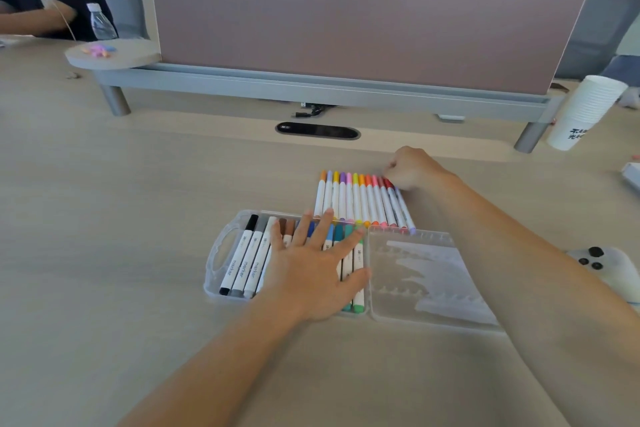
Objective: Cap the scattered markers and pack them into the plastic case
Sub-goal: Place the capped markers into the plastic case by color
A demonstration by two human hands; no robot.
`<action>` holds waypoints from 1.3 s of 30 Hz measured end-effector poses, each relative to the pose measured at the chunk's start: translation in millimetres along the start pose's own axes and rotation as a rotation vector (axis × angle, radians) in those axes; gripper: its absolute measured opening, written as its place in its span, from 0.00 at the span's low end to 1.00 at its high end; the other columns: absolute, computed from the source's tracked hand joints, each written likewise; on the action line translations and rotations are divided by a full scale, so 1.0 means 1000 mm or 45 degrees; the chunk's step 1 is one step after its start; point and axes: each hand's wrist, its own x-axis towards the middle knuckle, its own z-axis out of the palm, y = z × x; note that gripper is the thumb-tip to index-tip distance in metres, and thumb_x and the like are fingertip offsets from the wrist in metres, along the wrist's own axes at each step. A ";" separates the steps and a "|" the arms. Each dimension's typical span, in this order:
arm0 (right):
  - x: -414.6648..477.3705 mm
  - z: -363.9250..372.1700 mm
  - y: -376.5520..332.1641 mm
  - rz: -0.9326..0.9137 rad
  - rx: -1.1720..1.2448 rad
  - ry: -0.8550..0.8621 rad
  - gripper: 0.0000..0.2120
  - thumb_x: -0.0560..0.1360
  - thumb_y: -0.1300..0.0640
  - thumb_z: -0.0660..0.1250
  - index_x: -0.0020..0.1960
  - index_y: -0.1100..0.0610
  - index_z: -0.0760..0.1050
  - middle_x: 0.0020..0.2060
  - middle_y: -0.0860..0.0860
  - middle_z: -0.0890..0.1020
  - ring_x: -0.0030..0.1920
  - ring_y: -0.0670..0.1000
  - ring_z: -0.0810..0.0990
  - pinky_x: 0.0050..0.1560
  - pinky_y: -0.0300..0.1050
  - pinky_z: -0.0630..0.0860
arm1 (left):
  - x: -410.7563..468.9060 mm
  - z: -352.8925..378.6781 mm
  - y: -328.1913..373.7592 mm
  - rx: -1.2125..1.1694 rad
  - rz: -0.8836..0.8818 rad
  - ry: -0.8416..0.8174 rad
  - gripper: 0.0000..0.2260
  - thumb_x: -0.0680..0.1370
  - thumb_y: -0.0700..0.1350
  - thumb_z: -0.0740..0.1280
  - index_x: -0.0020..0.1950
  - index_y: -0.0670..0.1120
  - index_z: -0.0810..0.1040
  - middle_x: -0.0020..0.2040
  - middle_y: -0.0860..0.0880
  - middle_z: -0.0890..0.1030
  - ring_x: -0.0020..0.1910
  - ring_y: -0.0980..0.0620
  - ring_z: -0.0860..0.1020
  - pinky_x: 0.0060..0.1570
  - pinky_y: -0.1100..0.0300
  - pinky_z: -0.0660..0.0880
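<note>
Plastic case (221, 246) lies open and flat on the table (121, 204), its two clear halves side by side. The half with the handle cut-out holds the packed markers (247, 260). They lie in one layer, barrels side by side, caps toward the case's far rim. Black, grey and white sit at the handle side, then brown and blue, with teal and green next to the hinge. The lid half (426, 274), on the other side of the hinge, shows its own moulded ridges through the clear plastic.

Just beyond the case's far rim, a row of markers (356, 199) lies on the table with barrels touching and caps on. The caps run from orange, lilac, yellow, purple and pink to oranges and reds. Their near ends reach the case's rim above the hinge.

The left hand (311, 274) rests palm down on the packed markers in the middle of the handle half. Its fingers are straight and spread apart, with the tips at the far rim and the thumb over the green marker by the hinge. The black, grey and white markers lie uncovered beside it.

The right hand (414, 168) is at the row's end farthest from the handle, over the far cap ends. Its fingers are curled in with the tips against the red caps. Whether they pinch a marker cannot be told.

A stack of paper cups (585, 111) stands well beyond the lid half.
</note>
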 end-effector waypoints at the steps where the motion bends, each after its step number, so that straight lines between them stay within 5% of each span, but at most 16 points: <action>1: 0.001 -0.001 0.001 -0.015 0.027 0.015 0.10 0.77 0.54 0.63 0.41 0.58 0.77 0.39 0.55 0.80 0.44 0.57 0.78 0.38 0.43 0.70 | 0.000 0.000 0.000 0.003 0.000 -0.002 0.29 0.73 0.74 0.39 0.73 0.71 0.35 0.79 0.53 0.35 0.77 0.45 0.34 0.69 0.31 0.36; 6: -0.010 -0.008 0.001 -0.053 0.296 0.109 0.08 0.70 0.54 0.75 0.40 0.53 0.76 0.41 0.50 0.81 0.44 0.53 0.80 0.44 0.46 0.76 | 0.001 0.000 -0.001 0.015 0.004 -0.008 0.30 0.73 0.75 0.37 0.73 0.71 0.36 0.79 0.52 0.36 0.78 0.45 0.35 0.69 0.31 0.36; 10: -0.031 -0.029 0.009 0.004 0.801 0.314 0.07 0.70 0.65 0.73 0.38 0.56 0.77 0.40 0.59 0.83 0.38 0.57 0.84 0.45 0.53 0.83 | -0.001 -0.005 0.000 -0.020 0.002 -0.006 0.32 0.74 0.74 0.41 0.76 0.67 0.41 0.80 0.51 0.41 0.78 0.44 0.37 0.72 0.34 0.38; 15: -0.087 -0.042 0.012 -0.079 1.362 0.226 0.03 0.73 0.66 0.72 0.44 0.60 0.79 0.37 0.55 0.82 0.36 0.50 0.81 0.42 0.44 0.81 | -0.003 -0.021 -0.004 -0.584 -0.033 0.335 0.29 0.77 0.65 0.59 0.76 0.55 0.64 0.78 0.47 0.60 0.77 0.46 0.56 0.74 0.47 0.60; 19: -0.134 -0.013 0.003 -0.071 1.384 -0.003 0.04 0.74 0.69 0.70 0.46 0.63 0.77 0.36 0.55 0.82 0.32 0.48 0.83 0.32 0.38 0.79 | -0.005 -0.028 -0.005 -0.792 0.027 0.550 0.25 0.75 0.59 0.67 0.70 0.52 0.73 0.71 0.49 0.72 0.66 0.51 0.73 0.66 0.52 0.71; 23: -0.145 0.011 -0.007 -0.041 1.203 -0.111 0.05 0.73 0.66 0.73 0.47 0.61 0.78 0.42 0.57 0.84 0.40 0.52 0.86 0.43 0.45 0.83 | -0.007 -0.029 -0.005 -0.829 0.081 0.571 0.19 0.73 0.55 0.70 0.62 0.53 0.77 0.62 0.53 0.76 0.49 0.57 0.75 0.50 0.63 0.71; 29: -0.134 0.026 -0.015 -0.055 1.001 -0.131 0.06 0.72 0.62 0.74 0.47 0.60 0.79 0.43 0.56 0.85 0.43 0.52 0.86 0.48 0.50 0.83 | -0.008 -0.022 -0.003 -0.667 0.139 0.319 0.12 0.73 0.55 0.71 0.55 0.56 0.77 0.53 0.55 0.70 0.60 0.56 0.66 0.62 0.58 0.65; 35: -0.131 0.030 -0.011 -0.192 0.640 0.047 0.07 0.71 0.55 0.76 0.46 0.55 0.81 0.38 0.48 0.83 0.39 0.47 0.83 0.43 0.44 0.82 | -0.005 -0.006 0.003 -0.546 0.240 0.371 0.21 0.73 0.66 0.65 0.63 0.59 0.76 0.54 0.58 0.68 0.58 0.57 0.61 0.64 0.59 0.63; 39: -0.134 0.034 -0.006 -0.282 0.417 0.080 0.08 0.73 0.48 0.73 0.48 0.51 0.81 0.40 0.44 0.83 0.42 0.43 0.81 0.44 0.40 0.78 | -0.006 -0.007 0.009 -0.358 0.258 0.260 0.33 0.69 0.75 0.54 0.70 0.63 0.69 0.64 0.59 0.66 0.67 0.57 0.58 0.69 0.54 0.58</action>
